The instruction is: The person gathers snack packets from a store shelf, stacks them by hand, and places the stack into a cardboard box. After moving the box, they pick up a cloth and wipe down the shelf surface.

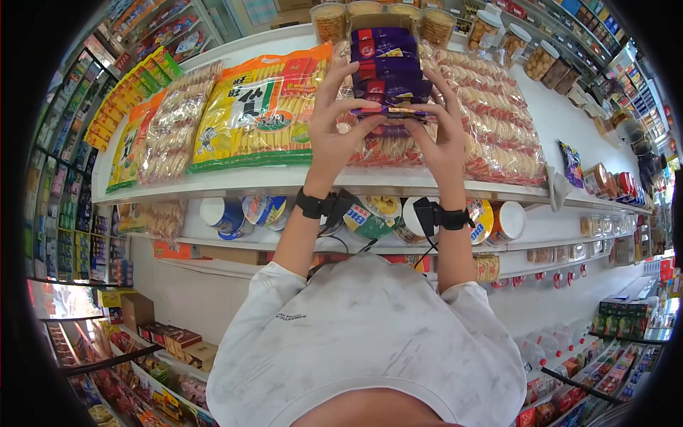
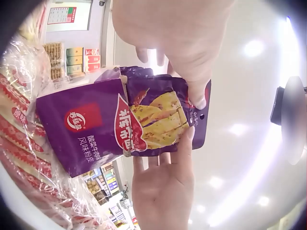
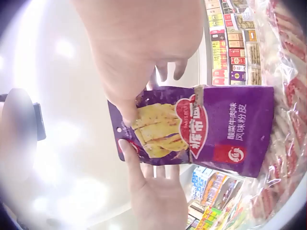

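Observation:
A purple display box (image 2: 79, 125) of snack packets stands on bags of round crackers. Its front packet (image 2: 160, 115) shows yellow food on purple foil and rises above the box's printed front. In the head view my left hand (image 1: 336, 132) pinches the left side of this packet, thumb on its face and fingers behind. On the opposite side my right hand (image 1: 442, 135) pinches it in the same way, as the right wrist view also shows. More purple packets (image 1: 386, 48) stand in a row behind it, between the spread fingers.
A big yellow bag of snack sticks (image 1: 260, 107) lies to the left and bagged crackers (image 1: 491, 117) to the right. Clear jars (image 1: 484, 30) line the back. Below the shelf edge (image 1: 256, 191) sit instant noodle tubs (image 1: 370, 213).

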Available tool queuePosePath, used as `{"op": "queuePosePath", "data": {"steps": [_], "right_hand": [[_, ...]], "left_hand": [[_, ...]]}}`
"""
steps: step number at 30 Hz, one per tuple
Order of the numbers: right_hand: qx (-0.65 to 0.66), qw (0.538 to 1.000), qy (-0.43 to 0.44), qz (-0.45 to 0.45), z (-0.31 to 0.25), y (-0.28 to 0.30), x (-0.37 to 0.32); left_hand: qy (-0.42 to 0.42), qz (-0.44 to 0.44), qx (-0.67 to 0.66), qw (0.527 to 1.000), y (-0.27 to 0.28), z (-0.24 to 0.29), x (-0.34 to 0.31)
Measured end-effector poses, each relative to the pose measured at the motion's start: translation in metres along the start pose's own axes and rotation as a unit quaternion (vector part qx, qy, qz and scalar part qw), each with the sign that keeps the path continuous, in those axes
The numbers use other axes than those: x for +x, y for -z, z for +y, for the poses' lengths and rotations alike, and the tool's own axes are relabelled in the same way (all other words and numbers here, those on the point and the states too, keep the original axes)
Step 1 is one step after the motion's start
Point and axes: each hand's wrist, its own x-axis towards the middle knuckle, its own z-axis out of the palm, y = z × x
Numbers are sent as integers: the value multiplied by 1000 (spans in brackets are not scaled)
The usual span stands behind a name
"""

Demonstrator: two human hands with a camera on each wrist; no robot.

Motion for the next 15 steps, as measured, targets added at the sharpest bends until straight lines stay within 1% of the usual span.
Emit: {"op": "queuePosePath", "data": {"steps": [3, 6, 9, 12, 15], "right_hand": [[-30, 999, 7, 8, 6, 0, 3], [-9, 999, -20, 28, 10, -3, 4], [-16, 999, -31, 41, 18, -7, 3], [-69, 994, -54, 63, 19, -15, -4], [-93, 992, -54, 61, 16, -15, -6]], "left_hand": [[2, 5, 27, 1000, 0, 0, 1], [-1, -6, 32, 999, -1, -7, 1], [-17, -22, 41, 999, -2, -12, 1], [29, -11, 49, 998, -7, -12, -1], [34, 10, 46, 998, -10, -14, -2]]}}
